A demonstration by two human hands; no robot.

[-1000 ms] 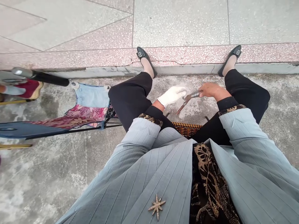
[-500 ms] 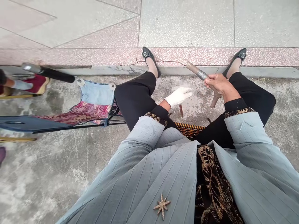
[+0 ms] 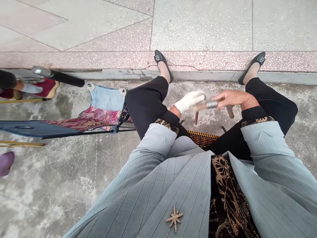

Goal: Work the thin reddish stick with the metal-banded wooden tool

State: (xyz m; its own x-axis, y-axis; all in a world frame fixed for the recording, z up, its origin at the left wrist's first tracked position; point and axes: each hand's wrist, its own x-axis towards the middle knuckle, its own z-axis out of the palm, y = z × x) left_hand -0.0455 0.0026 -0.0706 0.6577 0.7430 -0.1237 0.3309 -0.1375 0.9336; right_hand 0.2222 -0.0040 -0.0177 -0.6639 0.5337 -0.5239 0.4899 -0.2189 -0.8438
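I sit with my knees apart above a concrete floor. My left hand point(image 3: 189, 100), in a white glove, is closed on a thin rusty metal piece point(image 3: 196, 117) that points down between my legs. My bare right hand point(image 3: 232, 98) grips a brown wooden-handled tool with a metal band point(image 3: 211, 105). The tool lies level and is blurred by motion, and its head end reaches the gloved hand. The two hands are close together over a pale dusty patch of the floor.
A woven seat edge point(image 3: 203, 137) shows under my legs. To the left stands a folding stool with patchwork cloth point(image 3: 99, 112) and a dark pole with a metal tip point(image 3: 59, 76). Another person's foot in a red shoe point(image 3: 47, 87) is at far left. A pink terrazzo step point(image 3: 99, 59) runs ahead.
My right hand raised the tool up and to the right, then swung it back down to the gloved hand. The left hand stayed nearly still on the metal piece.
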